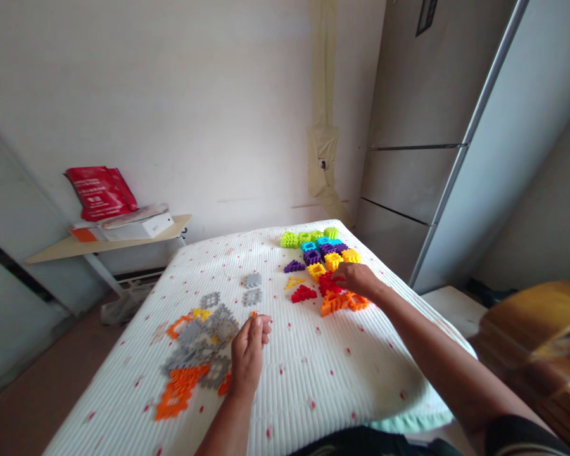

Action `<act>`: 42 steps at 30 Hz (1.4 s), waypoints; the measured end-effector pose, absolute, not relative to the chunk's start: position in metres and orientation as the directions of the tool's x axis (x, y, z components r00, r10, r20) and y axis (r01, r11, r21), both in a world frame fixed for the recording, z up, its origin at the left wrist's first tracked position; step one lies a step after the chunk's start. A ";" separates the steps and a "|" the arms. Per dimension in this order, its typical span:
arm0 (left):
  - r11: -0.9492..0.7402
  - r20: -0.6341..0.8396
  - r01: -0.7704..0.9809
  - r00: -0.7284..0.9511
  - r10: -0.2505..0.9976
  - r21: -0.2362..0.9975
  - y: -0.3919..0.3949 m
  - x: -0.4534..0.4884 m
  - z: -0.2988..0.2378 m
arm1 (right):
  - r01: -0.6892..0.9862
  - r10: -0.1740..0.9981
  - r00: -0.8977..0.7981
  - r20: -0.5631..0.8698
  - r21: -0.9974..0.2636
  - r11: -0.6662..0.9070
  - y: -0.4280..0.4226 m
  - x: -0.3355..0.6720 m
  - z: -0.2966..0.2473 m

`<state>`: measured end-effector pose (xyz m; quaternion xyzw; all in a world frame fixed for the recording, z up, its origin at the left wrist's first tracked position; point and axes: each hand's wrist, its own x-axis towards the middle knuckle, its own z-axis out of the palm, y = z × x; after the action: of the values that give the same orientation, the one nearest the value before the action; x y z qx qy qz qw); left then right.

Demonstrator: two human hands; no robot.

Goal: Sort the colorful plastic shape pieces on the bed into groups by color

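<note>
My left hand (247, 353) rests on the white quilted table cover (313, 367) with fingers curled together, and a small orange piece (253, 313) shows at its fingertips. Beside it lies a loose heap of grey and orange interlocking tiles (197, 351). My right hand (356, 278) reaches to the far right and presses its closed fingers on a red tile (327, 283) in an ordered cluster of coloured tiles (325, 253). That cluster runs green, blue, purple, yellow, red and orange. A red triangle piece (303, 294) lies just left of it.
Two grey tiles (252, 288) lie alone mid-table. A side shelf (109, 237) at the left holds a red bag (99, 192) and a white box. A refrigerator (422, 145) stands behind the table at the right. A wooden chair (536, 335) is at my right.
</note>
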<state>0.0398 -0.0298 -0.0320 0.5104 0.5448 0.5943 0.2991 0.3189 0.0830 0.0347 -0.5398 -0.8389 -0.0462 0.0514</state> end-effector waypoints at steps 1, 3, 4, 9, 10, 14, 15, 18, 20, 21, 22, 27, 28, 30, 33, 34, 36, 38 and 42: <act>-0.226 0.280 0.200 -0.299 0.912 0.953 -0.030 0.040 -0.032 | 0.907 0.899 -0.420 0.128 0.020 0.421 0.083 0.319 0.034; -0.225 0.278 0.200 -0.300 0.912 0.954 -0.030 0.040 -0.032 | 0.898 0.891 -0.438 0.118 0.001 0.441 0.083 0.319 0.033; -0.224 0.277 0.200 -0.300 0.913 0.954 -0.030 0.040 -0.031 | 0.896 0.890 -0.440 0.116 -0.007 0.444 0.083 0.320 0.033; -0.219 0.276 0.207 -0.305 0.912 0.954 -0.030 0.040 -0.029 | 0.897 0.886 -0.432 0.167 -0.025 0.442 0.078 0.321 0.038; -0.219 0.278 0.215 -0.305 0.911 0.952 -0.030 0.040 -0.029 | 0.895 0.877 -0.430 0.213 -0.029 0.445 0.075 0.321 0.041; -0.236 0.327 0.306 -0.294 0.898 0.922 -0.033 0.042 -0.028 | 0.866 0.776 -0.400 0.488 -0.076 0.494 0.057 0.313 0.053; -0.263 0.369 0.352 -0.281 0.886 0.898 -0.035 0.042 -0.027 | 0.847 0.736 -0.401 0.545 -0.087 0.525 0.051 0.307 0.053; -0.406 0.551 0.504 -0.177 0.815 0.762 -0.041 0.045 -0.026 | 0.733 0.591 -0.502 0.631 -0.052 0.678 0.029 0.281 0.042; -0.488 0.640 0.563 -0.098 0.762 0.667 -0.044 0.045 -0.027 | 0.622 0.483 -0.630 0.608 0.023 0.783 0.017 0.260 0.026; -0.508 0.664 0.580 -0.077 0.743 0.636 -0.045 0.045 -0.027 | 0.572 0.440 -0.685 0.580 0.055 0.818 0.012 0.250 0.017; -0.519 0.682 0.593 -0.070 0.728 0.615 -0.045 0.045 -0.028 | 0.534 0.412 -0.727 0.549 0.075 0.842 0.008 0.241 0.008; -0.534 0.737 0.613 -0.121 0.665 0.583 -0.046 0.040 -0.030 | 0.471 0.413 -0.823 0.390 0.063 0.880 0.002 0.223 -0.025; -0.531 0.741 0.616 -0.134 0.658 0.582 -0.047 0.037 -0.030 | 0.471 0.420 -0.825 0.378 0.050 0.881 0.003 0.223 -0.028; -0.510 0.744 0.637 -0.153 0.651 0.578 -0.051 0.029 -0.029 | 0.476 0.436 -0.818 0.376 0.016 0.879 0.005 0.224 -0.033; -0.433 0.736 0.693 -0.212 0.643 0.577 -0.060 0.004 -0.028 | 0.471 0.448 -0.808 0.382 -0.037 0.881 0.008 0.226 -0.039; -0.384 0.727 0.710 -0.260 0.636 0.590 -0.064 -0.007 -0.028 | 0.468 0.451 -0.807 0.382 -0.055 0.882 0.009 0.226 -0.040; -0.257 0.686 0.722 -0.393 0.613 0.643 -0.074 -0.034 -0.029 | 0.465 0.460 -0.804 0.378 -0.085 0.881 0.010 0.226 -0.042; -0.134 0.624 0.698 -0.516 0.587 0.703 -0.084 -0.062 -0.032 | 0.465 0.468 -0.801 0.374 -0.104 0.879 0.010 0.226 -0.043; 0.045 0.510 0.654 -0.629 0.587 0.755 -0.100 -0.103 -0.041 | 0.476 0.483 -0.796 0.365 -0.117 0.872 0.009 0.225 -0.040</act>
<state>-0.1030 -0.1001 -0.0407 0.4296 0.7221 0.5414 -0.0313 0.2249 0.0089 -0.0398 -0.2531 -0.9475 0.0097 0.1952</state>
